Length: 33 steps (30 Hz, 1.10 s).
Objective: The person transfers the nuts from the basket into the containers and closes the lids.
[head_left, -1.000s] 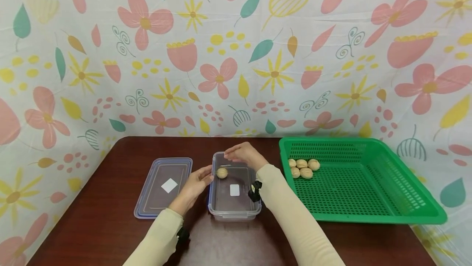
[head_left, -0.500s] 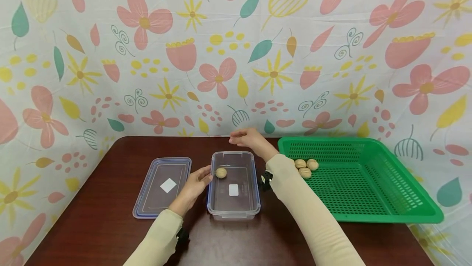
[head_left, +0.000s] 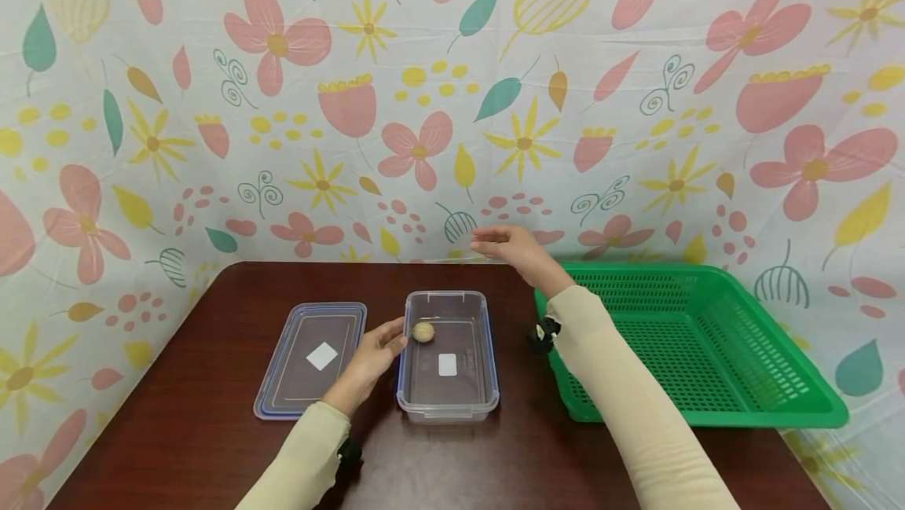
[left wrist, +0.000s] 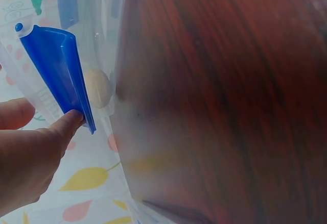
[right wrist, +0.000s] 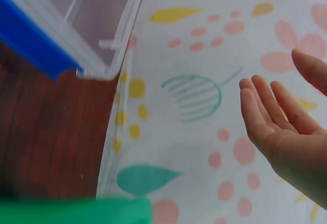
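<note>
A clear plastic food container (head_left: 448, 411) with blue side latches stands open on the table. One walnut (head_left: 423, 332) lies inside it, near the left wall at the far end. My left hand (head_left: 375, 353) is at the container's left side, its fingertips right at the rim. In the left wrist view, a finger touches the lower end of a blue latch (left wrist: 56, 71) that hangs down. My right hand (head_left: 519, 251) is raised beyond the container's far right corner, fingers extended and nothing in it. Right of it stands a green perforated basket (head_left: 707, 419), partly hidden by the right forearm.
Left of the container lies its clear lid (head_left: 311, 361) with a blue seal and a white label. A floral cloth (head_left: 424, 101) hangs behind the table (head_left: 212, 384). The walnuts in the basket are hidden behind the right arm.
My right hand has moved from over the container's far end up and to the right, its forearm now covering the basket's walnuts. The left hand has stayed at the container's side.
</note>
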Available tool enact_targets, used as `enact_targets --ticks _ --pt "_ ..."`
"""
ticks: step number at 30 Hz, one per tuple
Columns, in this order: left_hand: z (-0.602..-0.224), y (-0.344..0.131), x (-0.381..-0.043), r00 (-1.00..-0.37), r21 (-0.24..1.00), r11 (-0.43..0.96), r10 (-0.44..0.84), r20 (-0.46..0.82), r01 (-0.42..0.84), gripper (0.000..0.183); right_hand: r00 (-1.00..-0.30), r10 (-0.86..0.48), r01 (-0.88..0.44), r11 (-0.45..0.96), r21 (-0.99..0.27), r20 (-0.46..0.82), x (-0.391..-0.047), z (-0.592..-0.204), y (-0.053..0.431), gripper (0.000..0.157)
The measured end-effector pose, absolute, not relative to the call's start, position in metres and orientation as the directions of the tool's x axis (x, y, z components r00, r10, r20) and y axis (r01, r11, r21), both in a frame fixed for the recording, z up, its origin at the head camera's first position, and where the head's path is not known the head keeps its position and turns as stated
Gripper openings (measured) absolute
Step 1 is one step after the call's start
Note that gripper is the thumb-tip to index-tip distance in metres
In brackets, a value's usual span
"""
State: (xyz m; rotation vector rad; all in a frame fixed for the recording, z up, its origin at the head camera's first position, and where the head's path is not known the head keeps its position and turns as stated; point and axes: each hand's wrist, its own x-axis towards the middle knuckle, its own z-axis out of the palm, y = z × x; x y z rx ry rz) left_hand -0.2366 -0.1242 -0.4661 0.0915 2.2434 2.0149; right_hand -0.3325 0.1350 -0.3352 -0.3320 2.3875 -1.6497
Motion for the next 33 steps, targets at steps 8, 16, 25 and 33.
enact_targets --ticks 8,16,25,33 --pt "-0.466 -0.123 -0.237 -0.991 0.992 0.119 0.125 -0.047 -0.032 0.045 -0.941 -0.339 -0.105 0.294 -0.950 0.000 -0.331 -0.333 0.174 0.053" --pt "-0.467 -0.124 -0.237 -0.992 0.992 0.120 0.109 -0.055 -0.042 0.045 -0.949 -0.314 -0.075 0.316 -0.946 -0.029 -0.327 -0.333 0.207 0.058" --pt "-0.466 -0.124 -0.238 -0.993 0.991 0.121 0.105 -0.061 -0.048 0.044 -0.956 -0.293 -0.072 0.344 -0.936 -0.034 -0.321 -0.342 0.247 0.062" --pt "-0.468 -0.124 -0.237 -0.993 0.991 0.119 0.096 -0.070 -0.058 0.044 -0.963 -0.263 -0.033 0.359 -0.933 -0.067 -0.317 -0.357 0.280 0.064"
